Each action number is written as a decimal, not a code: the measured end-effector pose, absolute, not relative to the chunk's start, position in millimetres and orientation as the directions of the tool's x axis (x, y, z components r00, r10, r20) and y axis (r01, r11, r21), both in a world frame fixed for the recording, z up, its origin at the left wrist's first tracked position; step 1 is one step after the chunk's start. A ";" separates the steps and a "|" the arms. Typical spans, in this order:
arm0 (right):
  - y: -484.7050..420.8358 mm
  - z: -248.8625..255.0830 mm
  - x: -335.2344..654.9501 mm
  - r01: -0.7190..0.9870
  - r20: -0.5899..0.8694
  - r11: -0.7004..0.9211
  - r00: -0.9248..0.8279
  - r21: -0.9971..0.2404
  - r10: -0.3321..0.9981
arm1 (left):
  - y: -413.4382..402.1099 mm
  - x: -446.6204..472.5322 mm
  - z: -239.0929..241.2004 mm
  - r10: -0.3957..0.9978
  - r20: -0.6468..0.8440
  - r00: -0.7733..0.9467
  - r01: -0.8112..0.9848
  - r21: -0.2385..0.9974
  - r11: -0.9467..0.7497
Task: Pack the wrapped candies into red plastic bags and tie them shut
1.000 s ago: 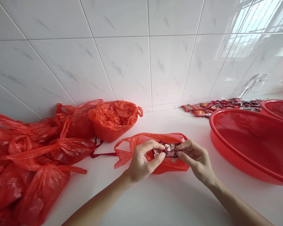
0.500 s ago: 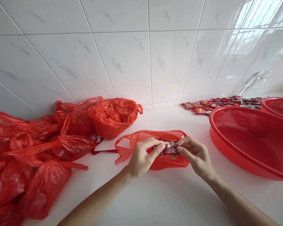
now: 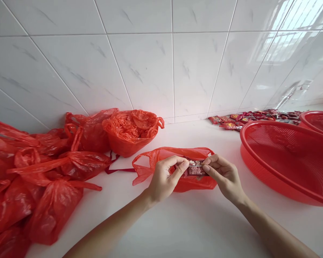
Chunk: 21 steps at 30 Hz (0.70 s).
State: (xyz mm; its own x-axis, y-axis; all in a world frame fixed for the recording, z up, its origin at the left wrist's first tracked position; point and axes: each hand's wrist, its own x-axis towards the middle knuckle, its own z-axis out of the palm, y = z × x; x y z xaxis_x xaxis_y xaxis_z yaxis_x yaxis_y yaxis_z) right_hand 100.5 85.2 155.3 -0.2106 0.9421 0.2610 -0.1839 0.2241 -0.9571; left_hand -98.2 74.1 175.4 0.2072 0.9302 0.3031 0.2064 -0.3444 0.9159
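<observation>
I see my left hand (image 3: 163, 179) and right hand (image 3: 224, 176) meeting just below the middle of the view, each pinching 1 end of a small dark red sweet wrapper (image 3: 195, 167) between thumb and forefinger. The left fingers (image 3: 181, 169) are closed on its 9 o'clock end and the right fingers (image 3: 208, 167) on its 3 o'clock end. The wrapper's white print is too small for me to read, and both of its ends are hidden under the fingertips. It hangs above the mouth of an open red plastic bag (image 3: 153, 163) lying on the white tabletop (image 3: 193, 222); I cannot tell what is in the bag, since the hands cover most of the opening. At 10 o'clock from the hands stands a bag stuffed with crumpled red bags (image 3: 129, 134), and at 9 o'clock a heap of knotted red bags (image 3: 43, 179) runs off the left edge. At 3 o'clock a big red mesh basket (image 3: 285, 157) is cut by the right edge, with the rim of a 2nd basket (image 3: 319, 118) behind it. At 1 o'clock a scatter of wrapped sweets (image 3: 244, 120) lies against the tiled wall (image 3: 150, 64), partly hidden by the baskets. A glare on the tiles at 2 o'clock blurs a clear shape that I cannot make out.
</observation>
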 end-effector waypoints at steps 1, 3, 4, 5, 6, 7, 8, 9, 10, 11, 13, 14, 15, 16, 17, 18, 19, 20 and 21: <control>85.1 155.5 100.3 -0.183 0.262 0.224 -0.215 -0.957 0.941 | 74.1 -98.2 175.6 0.931 0.301 0.208 0.200 0.918 -0.341; 84.8 155.7 99.8 -0.189 0.274 0.236 -0.214 -0.953 0.937 | 74.0 -98.1 175.6 0.930 0.303 0.209 0.190 0.920 -0.343; 84.7 155.7 99.6 -0.193 0.287 0.248 -0.209 -0.949 0.935 | 73.9 -98.1 175.5 0.928 0.308 0.209 0.184 0.920 -0.346; 84.7 155.4 99.4 -0.197 0.298 0.260 -0.203 -0.945 0.933 | 73.8 -98.1 175.3 0.926 0.313 0.209 0.178 0.919 -0.351; 84.7 154.9 99.2 -0.200 0.309 0.271 -0.196 -0.942 0.931 | 73.6 -98.0 175.0 0.924 0.320 0.209 0.171 0.919 -0.356; 84.7 154.3 99.2 -0.202 0.318 0.281 -0.188 -0.938 0.929 | 73.3 -97.9 174.8 0.922 0.326 0.211 0.163 0.918 -0.362; 84.8 153.6 99.3 -0.204 0.324 0.288 -0.179 -0.936 0.929 | 73.0 -97.8 174.5 0.918 0.334 0.214 0.153 0.917 -0.369; 84.9 152.9 99.5 -0.205 0.329 0.293 -0.172 -0.934 0.929 | 72.6 -97.7 174.2 0.914 0.344 0.215 0.141 0.915 -0.378; 84.9 152.2 99.8 -0.209 0.332 0.296 -0.165 -0.932 0.929 | 72.1 -97.5 173.9 0.910 0.353 0.215 0.132 0.913 -0.385; 85.0 151.7 100.0 -0.214 0.336 0.299 -0.159 -0.930 0.928 | 71.6 -97.4 173.7 0.908 0.361 0.214 0.127 0.911 -0.393; 84.8 151.3 100.2 -0.224 0.338 0.300 -0.156 -0.927 0.928 | 70.5 -97.3 173.4 0.904 0.373 0.210 0.128 0.906 -0.404; 84.7 151.3 100.2 -0.227 0.338 0.299 -0.158 -0.927 0.928 | 70.1 -97.3 173.2 0.902 0.376 0.211 0.129 0.904 -0.407; 84.5 151.5 100.1 -0.230 0.338 0.299 -0.158 -0.926 0.928 | 69.7 -97.4 173.2 0.900 0.379 0.214 0.129 0.903 -0.410; 84.3 151.6 100.0 -0.232 0.338 0.297 -0.158 -0.926 0.928 | 69.4 -97.6 173.1 0.899 0.380 0.219 0.126 0.902 -0.412; 84.0 151.8 99.9 -0.234 0.337 0.296 -0.158 -0.926 0.928 | 69.2 -97.7 173.1 0.897 0.381 0.223 0.122 0.902 -0.414; 83.7 151.8 99.8 -0.236 0.337 0.296 -0.157 -0.926 0.928 | 69.1 -97.9 173.1 0.897 0.381 0.226 0.116 0.903 -0.413; 83.5 151.8 99.8 -0.239 0.337 0.295 -0.157 -0.925 0.928 | 69.1 -98.0 173.1 0.896 0.380 0.229 0.112 0.904 -0.412; 83.4 151.7 99.9 -0.241 0.336 0.293 -0.158 -0.925 0.929 | 69.1 -98.2 173.2 0.897 0.379 0.230 0.108 0.905 -0.410; 83.3 151.5 100.0 -0.242 0.334 0.291 -0.160 -0.926 0.929 | 69.3 -98.2 173.2 0.897 0.376 0.230 0.105 0.907 -0.407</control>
